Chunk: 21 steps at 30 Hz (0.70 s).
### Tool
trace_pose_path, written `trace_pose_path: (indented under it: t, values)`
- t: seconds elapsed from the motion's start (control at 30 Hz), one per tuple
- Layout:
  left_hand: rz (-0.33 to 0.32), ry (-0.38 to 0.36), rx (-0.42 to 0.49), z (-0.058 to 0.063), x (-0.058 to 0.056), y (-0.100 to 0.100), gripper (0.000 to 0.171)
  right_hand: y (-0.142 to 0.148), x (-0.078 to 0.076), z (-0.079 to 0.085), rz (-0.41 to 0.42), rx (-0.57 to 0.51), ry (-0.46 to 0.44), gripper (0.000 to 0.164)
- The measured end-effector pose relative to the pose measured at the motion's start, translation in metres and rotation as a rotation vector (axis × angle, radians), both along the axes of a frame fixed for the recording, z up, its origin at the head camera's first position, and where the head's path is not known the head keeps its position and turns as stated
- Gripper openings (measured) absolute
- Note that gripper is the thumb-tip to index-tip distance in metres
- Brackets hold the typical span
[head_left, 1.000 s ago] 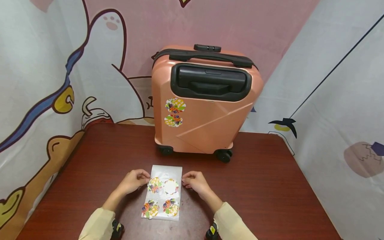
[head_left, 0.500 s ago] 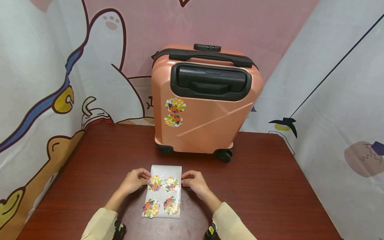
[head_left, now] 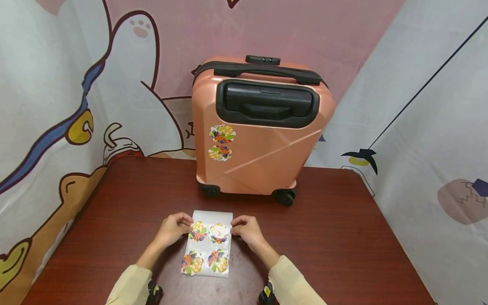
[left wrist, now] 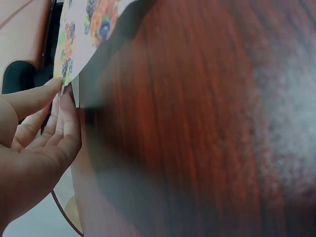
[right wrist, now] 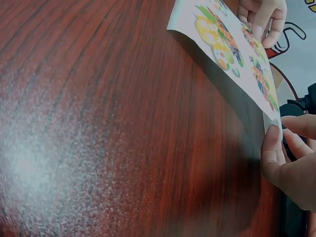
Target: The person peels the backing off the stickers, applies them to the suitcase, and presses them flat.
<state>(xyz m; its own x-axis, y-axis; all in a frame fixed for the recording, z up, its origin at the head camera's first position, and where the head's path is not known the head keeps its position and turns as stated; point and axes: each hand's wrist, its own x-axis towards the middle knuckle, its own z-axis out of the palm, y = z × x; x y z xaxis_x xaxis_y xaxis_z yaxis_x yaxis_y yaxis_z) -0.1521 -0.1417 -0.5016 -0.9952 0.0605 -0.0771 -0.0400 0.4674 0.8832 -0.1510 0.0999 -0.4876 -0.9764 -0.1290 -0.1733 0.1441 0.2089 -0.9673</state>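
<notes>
A white sticker sheet (head_left: 209,245) with several round fruit stickers is held between my two hands, tilted above the table. My left hand (head_left: 173,231) pinches its left edge between thumb and fingers, as the left wrist view shows at the sheet's corner (left wrist: 69,54). On the opposite side, my right hand (head_left: 248,231) pinches the right edge; in the right wrist view the thumb and fingertips meet on the sheet (right wrist: 237,54). Behind stands a rose-gold suitcase (head_left: 263,156), upright, with two round fruit stickers (head_left: 221,142) one above the other on its left side.
The suitcase stands on black wheels (head_left: 284,197) toward the back of a reddish-brown wooden table (head_left: 335,245). Cartoon-printed cloth (head_left: 145,84) hangs behind and along both sides. A dark wrist device (head_left: 153,292) sits below each sleeve.
The sheet's lower end has risen slightly in view, and its tilt and glare have shifted. Both hands keep their pinch on its edges. The suitcase stays in place.
</notes>
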Motion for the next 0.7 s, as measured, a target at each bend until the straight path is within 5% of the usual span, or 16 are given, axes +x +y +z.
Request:
trace_pose_path:
  t: [0.3,0.7]
  values:
    - [-0.003,0.059,0.055,0.003,-0.004,0.001,0.013,-0.006,0.01,0.029,0.001,-0.05,-0.006,0.019]
    - [-0.061,0.112,0.134,0.012,-0.004,0.0,0.013,0.0,-0.008,-0.003,-0.024,-0.039,0.017,0.015]
